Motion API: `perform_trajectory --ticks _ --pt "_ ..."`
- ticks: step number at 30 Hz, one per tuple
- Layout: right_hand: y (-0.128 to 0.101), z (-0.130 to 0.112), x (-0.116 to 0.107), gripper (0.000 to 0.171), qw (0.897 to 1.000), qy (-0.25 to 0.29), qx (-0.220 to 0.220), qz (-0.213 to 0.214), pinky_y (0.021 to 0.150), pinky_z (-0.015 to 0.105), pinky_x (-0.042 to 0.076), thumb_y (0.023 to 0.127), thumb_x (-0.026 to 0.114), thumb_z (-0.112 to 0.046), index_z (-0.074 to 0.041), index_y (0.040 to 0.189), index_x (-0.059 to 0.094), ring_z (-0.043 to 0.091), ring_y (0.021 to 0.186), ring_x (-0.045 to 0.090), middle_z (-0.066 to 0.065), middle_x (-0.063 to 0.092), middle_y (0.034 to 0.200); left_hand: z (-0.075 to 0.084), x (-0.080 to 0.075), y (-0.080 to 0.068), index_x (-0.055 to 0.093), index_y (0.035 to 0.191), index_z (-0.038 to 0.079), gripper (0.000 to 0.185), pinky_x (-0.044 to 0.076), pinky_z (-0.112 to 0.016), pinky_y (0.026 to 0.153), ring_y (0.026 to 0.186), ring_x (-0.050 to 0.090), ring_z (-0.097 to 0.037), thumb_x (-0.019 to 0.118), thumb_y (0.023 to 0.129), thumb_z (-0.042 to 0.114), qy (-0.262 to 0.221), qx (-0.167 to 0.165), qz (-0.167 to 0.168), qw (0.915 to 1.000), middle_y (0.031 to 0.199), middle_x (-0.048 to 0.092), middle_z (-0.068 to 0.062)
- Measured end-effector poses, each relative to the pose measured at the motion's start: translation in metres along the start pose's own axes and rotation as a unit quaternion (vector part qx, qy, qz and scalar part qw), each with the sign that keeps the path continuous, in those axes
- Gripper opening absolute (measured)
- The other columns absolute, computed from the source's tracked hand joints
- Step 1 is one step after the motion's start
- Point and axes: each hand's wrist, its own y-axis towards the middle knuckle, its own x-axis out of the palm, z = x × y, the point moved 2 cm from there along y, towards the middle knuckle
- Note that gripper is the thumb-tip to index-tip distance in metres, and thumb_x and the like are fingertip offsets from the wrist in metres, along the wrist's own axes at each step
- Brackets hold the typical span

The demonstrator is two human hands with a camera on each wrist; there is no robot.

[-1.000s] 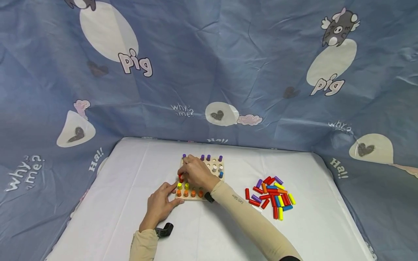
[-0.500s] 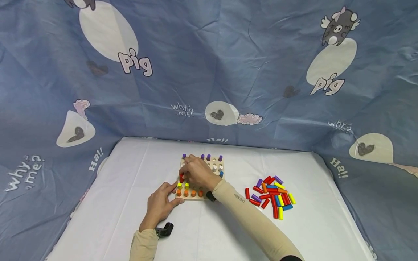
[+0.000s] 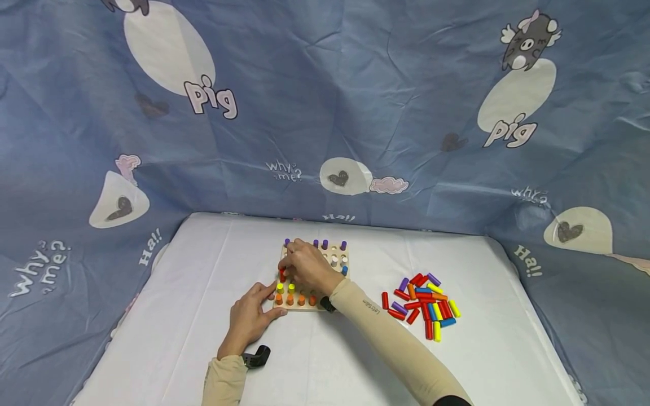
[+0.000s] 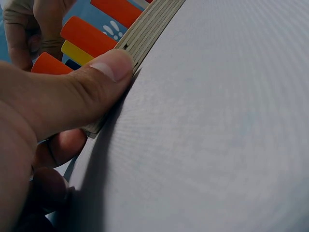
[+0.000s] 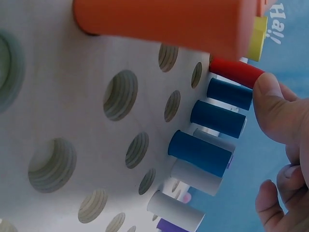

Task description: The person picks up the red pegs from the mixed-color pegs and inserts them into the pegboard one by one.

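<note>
Red peg (image 3: 282, 276) pinched by right hand (image 3: 304, 269) over pegboard's (image 3: 311, 307) left side | left hand (image 3: 249, 318) presses straight fingers to board's near-left corner | some holes filled, many open | loose pegs (image 3: 421, 304) heaped right of pegboard on desk (image 3: 203, 316)

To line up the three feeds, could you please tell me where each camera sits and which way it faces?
Head: worn high, facing forward and down at the table; both sleeved arms, left hand, right hand.
Left wrist: low beside the pegboard, along the tabletop; thumb against its edge.
Right wrist: close over the pegboard's holes; fingers on a red peg.
Shared: the pegboard appears in all three.
</note>
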Motion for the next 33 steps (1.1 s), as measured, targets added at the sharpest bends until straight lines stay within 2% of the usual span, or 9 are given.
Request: perform_trajectory --ticks 11,17,25,33 --pt "-0.0009 0.004 -0.0025 0.016 1.0 -0.023 -0.002 -0.005 0.078 0.026 0.049 0.093 0.084 -0.014 -0.024 0.105 0.086 0.013 0.089 0.057 -0.005 0.067 0.091 0.0028 0.0007 0.001 0.067 0.144 0.013 0.076 0.033 -0.027 0.063 0.066 0.041 -0.007 0.095 0.077 0.035 -0.001 -0.004 -0.005 1.0 0.101 0.062 0.004" --pt "-0.0018 0.0052 -0.002 0.014 1.0 -0.014 -0.003 -0.004 0.077 0.023 0.048 0.095 0.082 -0.015 -0.023 0.106 0.086 0.012 0.089 0.057 -0.005 0.067 0.091 0.0014 0.0012 0.0004 0.067 0.144 0.013 0.076 0.033 -0.027 0.062 0.066 0.041 -0.006 0.095 0.077 0.036 0.0 -0.005 -0.004 1.0 0.101 0.063 0.004" --pt "-0.0008 0.0023 -0.0023 0.014 1.0 0.014 -0.004 -0.01 0.077 0.023 0.048 0.093 0.083 -0.012 -0.022 0.103 0.086 0.012 0.089 0.057 -0.005 0.066 0.09 0.0017 0.0014 0.0021 0.068 0.143 0.012 0.076 0.033 -0.027 0.063 0.066 0.041 -0.006 0.095 0.077 0.036 -0.001 -0.003 -0.004 1.0 0.101 0.063 0.005" --pt "-0.0002 0.0019 0.0025 0.017 1.0 0.018 -0.008 -0.013 0.077 0.023 0.047 0.093 0.081 -0.01 -0.022 0.105 0.086 0.012 0.088 0.056 -0.005 0.066 0.091 -0.0003 -0.0004 0.0003 0.068 0.143 0.013 0.075 0.034 -0.028 0.063 0.067 0.04 -0.006 0.095 0.077 0.037 0.001 -0.008 -0.007 0.9999 0.101 0.062 0.005"
